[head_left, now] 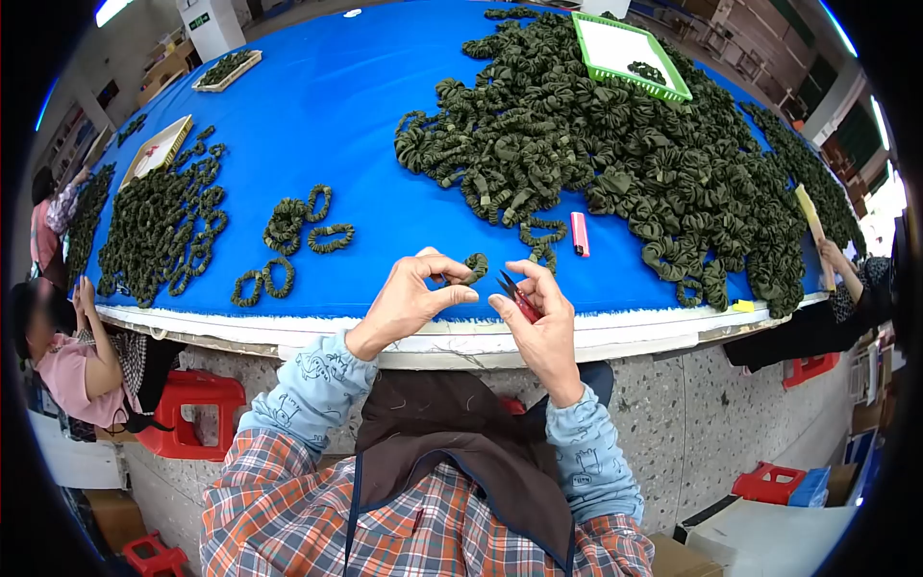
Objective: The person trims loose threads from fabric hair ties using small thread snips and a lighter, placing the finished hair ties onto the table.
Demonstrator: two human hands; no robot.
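Note:
My left hand (415, 293) pinches a dark green scrunchie (476, 265) between thumb and fingers above the table's front edge. Close to it on the right, my right hand (543, 322) holds small red thread snips (520, 297), their dark blades pointing up and left toward the scrunchie. The blades and the scrunchie look slightly apart. Several loose scrunchies (331, 238) lie on the blue cloth ahead and to the left. A pink object (580, 235) lies beyond my right hand, beside a large heap of green scrunchies (577, 144).
On the heap rests a green-rimmed tray (631, 87). Another scrunchie pile (154, 226) and a yellowish tray (157, 149) are at the left. People sit at the left (82, 370) and right (846, 308) edges. Red stools (197, 409) stand on the floor.

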